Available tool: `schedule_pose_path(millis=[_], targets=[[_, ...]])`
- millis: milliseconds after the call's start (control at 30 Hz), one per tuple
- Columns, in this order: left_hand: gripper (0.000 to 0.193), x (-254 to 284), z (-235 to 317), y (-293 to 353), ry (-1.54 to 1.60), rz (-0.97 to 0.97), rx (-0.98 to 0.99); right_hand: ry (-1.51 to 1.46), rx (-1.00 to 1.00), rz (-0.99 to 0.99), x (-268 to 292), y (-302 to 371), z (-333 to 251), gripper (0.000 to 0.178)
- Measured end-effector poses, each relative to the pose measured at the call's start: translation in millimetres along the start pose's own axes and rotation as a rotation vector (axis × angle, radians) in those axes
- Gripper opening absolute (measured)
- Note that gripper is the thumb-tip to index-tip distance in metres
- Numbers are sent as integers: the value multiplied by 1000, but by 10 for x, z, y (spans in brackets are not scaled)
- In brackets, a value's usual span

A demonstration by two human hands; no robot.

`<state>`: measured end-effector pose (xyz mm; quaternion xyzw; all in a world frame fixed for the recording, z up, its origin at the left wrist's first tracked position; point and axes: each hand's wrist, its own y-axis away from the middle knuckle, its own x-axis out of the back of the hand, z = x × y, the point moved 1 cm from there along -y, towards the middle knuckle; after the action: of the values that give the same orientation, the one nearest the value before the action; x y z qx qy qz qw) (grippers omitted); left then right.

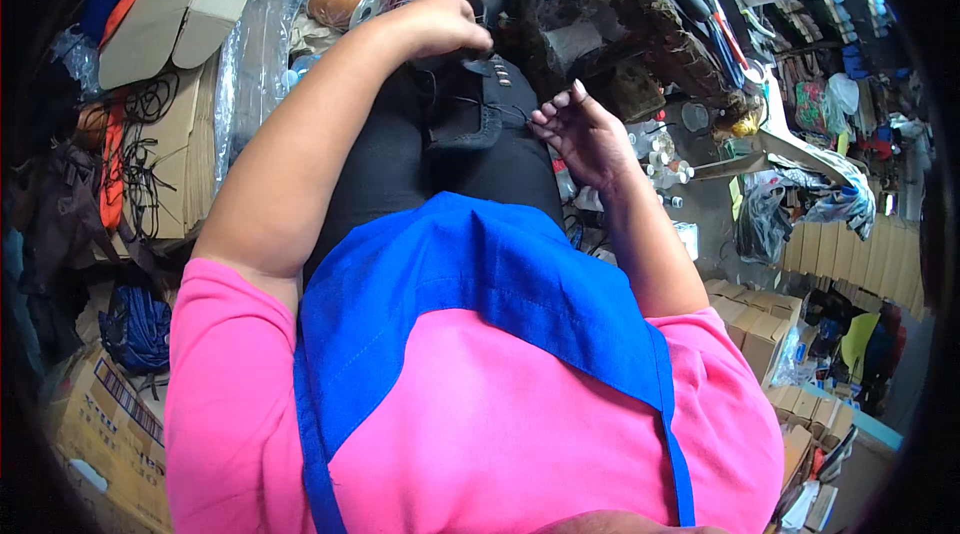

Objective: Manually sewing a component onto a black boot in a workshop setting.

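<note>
Orange-brown cylindrical thread spool (338, 4); black-clad lap (375, 159); bare left hand (448, 26), fingers curled together, grip impossible to tell; black, stitched, shoe-like piece (506, 100) on the lap, between the hands; bare right hand (590, 139), thumb apart from bent fingers, beside thin black cord (514, 113), hold unclear

The shirt (480, 404) is coloured plain pink, the apron (490, 249) bright blue, the trousers (380, 159) black; the black lap piece (508, 96) is marked by short pale-brown bars; the spool (335, 2) is coloured orange-brown.
</note>
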<state>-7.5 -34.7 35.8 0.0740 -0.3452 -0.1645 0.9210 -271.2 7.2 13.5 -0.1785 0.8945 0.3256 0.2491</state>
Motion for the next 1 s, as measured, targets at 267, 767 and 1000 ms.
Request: schedule_pose_path(millis=[267,767,1000], targets=[[34,-84,-160,297,647,-155,-65,954,32,42,681,340,-569,57],[33,-376,-143,104,114,-42,-281,1874,282,-429,-711,-197,-351,29],[30,-366,-189,105,159,-51,-272,1858,327,-531,-639,7,-347,22]])
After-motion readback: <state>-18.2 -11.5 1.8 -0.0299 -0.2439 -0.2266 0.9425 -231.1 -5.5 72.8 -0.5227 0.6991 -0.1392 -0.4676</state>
